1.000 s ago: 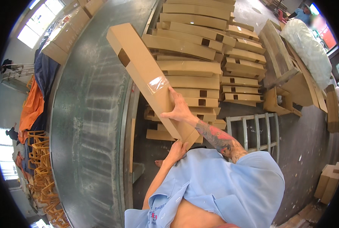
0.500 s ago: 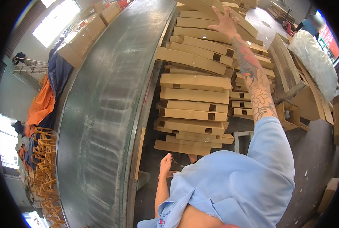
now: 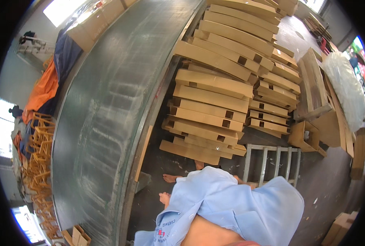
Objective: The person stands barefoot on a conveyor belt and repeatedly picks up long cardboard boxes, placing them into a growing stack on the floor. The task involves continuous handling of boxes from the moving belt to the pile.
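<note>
My left hand point(image 3: 165, 198) hangs low beside my shirt, fingers loosely curled, with nothing visible in it. A bit of skin by the shirt's right fold, beside a grey metal slatted frame point(image 3: 265, 162), may belong to my right hand; its fingers are hidden. Ahead of me lies a long row of folded brown cardboard pieces point(image 3: 211, 98), stacked in leaning layers, some with square cut-outs. A second cardboard row point(image 3: 272, 108) runs along its right side. Neither hand visibly touches the cardboard.
A long dark green table point(image 3: 108, 102) fills the left side. Wooden chair frames point(image 3: 39, 143) and an orange sheet point(image 3: 43, 92) are beyond it. On the right stand an open carton point(image 3: 301, 137), large cardboard panels and a clear plastic-wrapped bundle point(image 3: 346, 90). A person is far right.
My right arm, reaching over the far cardboard, has drawn back towards my body. The left hand sits lower beside the shirt. My view has shifted, and more of the metal frame shows.
</note>
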Demonstrator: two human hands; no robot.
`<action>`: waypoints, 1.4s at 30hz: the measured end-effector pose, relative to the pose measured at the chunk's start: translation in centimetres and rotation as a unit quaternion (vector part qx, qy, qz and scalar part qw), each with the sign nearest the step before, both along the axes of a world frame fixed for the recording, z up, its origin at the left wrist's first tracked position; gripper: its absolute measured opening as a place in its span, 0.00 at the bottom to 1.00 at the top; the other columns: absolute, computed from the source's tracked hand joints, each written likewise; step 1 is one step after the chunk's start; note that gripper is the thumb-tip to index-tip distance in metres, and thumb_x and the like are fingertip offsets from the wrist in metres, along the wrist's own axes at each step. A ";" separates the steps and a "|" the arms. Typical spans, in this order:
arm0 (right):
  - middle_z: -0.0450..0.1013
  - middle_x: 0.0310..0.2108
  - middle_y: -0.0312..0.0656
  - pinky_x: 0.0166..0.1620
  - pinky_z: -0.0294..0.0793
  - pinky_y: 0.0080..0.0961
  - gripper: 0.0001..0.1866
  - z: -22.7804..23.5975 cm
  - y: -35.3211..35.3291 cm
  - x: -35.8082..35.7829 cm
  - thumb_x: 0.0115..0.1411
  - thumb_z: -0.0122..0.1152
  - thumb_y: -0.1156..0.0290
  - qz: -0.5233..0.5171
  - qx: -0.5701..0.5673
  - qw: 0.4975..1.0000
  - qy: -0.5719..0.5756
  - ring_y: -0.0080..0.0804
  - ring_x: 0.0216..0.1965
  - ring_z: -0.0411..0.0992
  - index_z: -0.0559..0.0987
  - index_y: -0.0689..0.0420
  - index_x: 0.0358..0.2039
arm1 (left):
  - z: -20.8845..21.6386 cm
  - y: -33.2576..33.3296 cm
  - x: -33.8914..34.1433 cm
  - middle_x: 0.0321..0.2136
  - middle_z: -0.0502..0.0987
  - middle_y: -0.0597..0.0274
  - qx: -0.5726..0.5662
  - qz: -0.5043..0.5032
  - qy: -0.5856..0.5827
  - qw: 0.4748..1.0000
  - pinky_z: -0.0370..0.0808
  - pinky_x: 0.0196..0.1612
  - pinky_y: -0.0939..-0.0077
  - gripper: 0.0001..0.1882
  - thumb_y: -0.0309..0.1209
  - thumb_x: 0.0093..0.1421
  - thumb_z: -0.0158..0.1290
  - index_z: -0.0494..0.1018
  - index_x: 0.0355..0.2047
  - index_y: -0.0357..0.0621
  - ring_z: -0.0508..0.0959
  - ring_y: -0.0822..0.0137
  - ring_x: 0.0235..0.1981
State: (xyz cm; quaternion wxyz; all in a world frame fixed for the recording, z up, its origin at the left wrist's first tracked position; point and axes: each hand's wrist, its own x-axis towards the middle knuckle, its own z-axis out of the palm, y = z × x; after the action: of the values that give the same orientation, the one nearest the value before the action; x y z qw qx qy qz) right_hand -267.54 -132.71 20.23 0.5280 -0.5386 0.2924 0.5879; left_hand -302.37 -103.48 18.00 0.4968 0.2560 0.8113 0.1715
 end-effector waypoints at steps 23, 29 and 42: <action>0.76 0.38 0.44 0.44 0.72 0.29 0.22 1.4 38.3 16.6 0.62 0.65 0.58 0.299 0.073 0.797 -0.520 0.31 0.39 0.72 0.77 0.66 0.44 | 5.9 11.2 14.7 0.31 0.80 0.44 0.224 -0.132 0.050 0.964 0.75 0.41 0.52 0.24 0.47 0.62 0.41 0.79 0.31 0.41 0.80 0.41 0.36; 0.75 0.38 0.60 0.49 0.71 0.47 0.20 -1.9 37.4 10.0 0.51 0.67 0.65 0.317 0.100 0.637 -0.696 0.55 0.42 0.72 0.77 0.68 0.37 | 7.8 4.8 3.0 0.40 0.81 0.38 0.000 0.139 0.172 0.975 0.77 0.50 0.53 0.20 0.41 0.61 0.50 0.81 0.41 0.39 0.81 0.42 0.44; 0.79 0.31 0.60 0.45 0.76 0.47 0.18 -4.4 23.2 12.7 0.47 0.65 0.65 0.285 -0.178 0.653 -0.678 0.59 0.35 0.77 0.80 0.69 0.31 | 6.1 2.1 0.7 0.41 0.81 0.39 0.026 0.087 0.201 0.975 0.75 0.52 0.50 0.21 0.43 0.60 0.47 0.81 0.39 0.41 0.79 0.39 0.47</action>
State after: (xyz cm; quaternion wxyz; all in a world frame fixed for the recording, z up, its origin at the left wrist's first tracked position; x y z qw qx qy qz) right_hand -254.87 -109.51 15.78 0.2798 -0.9282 -0.2156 0.1169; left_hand -301.64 -101.40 24.12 0.3001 0.2265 0.9088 0.1807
